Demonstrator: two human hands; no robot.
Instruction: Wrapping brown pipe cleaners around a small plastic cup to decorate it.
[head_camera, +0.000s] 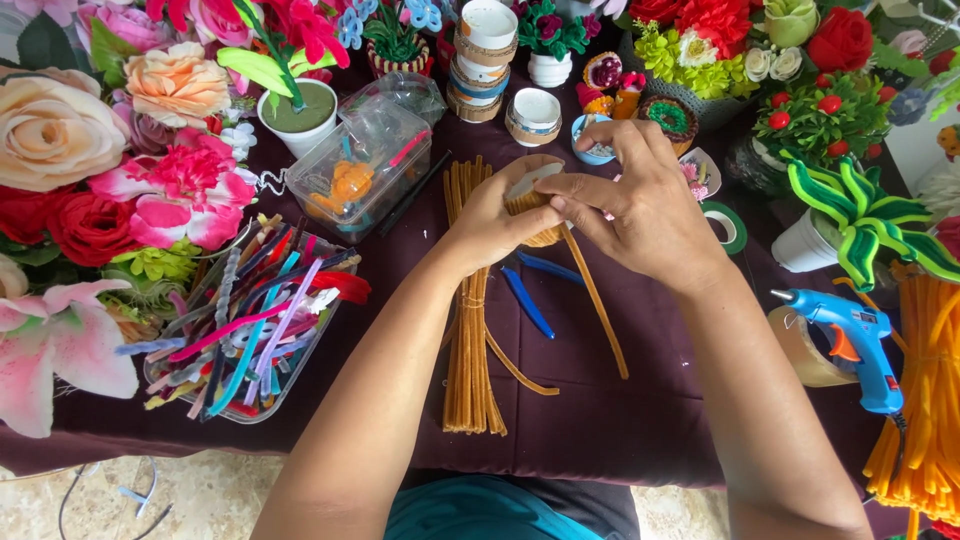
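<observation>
Hands, two, bare, meeting over mid-surface. Left hand (490, 222) clenched round small round tan-wrapped pot (533, 205), cupped from left side, apparently to steady it. Right hand (640, 205) closed over same pot from right, fingertips pinching long tan pipe cleaner (596, 300) against its side; loose end trailing down toward near edge, likely so wrap stays taut. Pot thus held just above dark maroon cloth surface (620, 420), between both hands.

Directly below hands: bundle of tan pipe cleaners (468, 330) laid lengthwise, near to far, within easy reach. Blue-handled pliers (528, 295) beside bundle, partly under wrists.

Left: clear plastic tray of mixed coloured pipe cleaners (250, 335); farther, clear lidded plastic box (360, 165) with orange and pink bits inside. Artificial fabric flowers (90, 170) banked along left edge.

Far: stack of small round wrapped tubs (485, 60), white tops, tan and blue bands; single tub just beside.

Right: blue hot glue gun (850, 345) with orange trigger, resting nozzle toward centre; roll of green tape (728, 225); heap of orange pipe cleaners (925, 400); green-and-yellow striped pipe-cleaner plant in white pot (850, 220).

Labels: none legible.
</observation>
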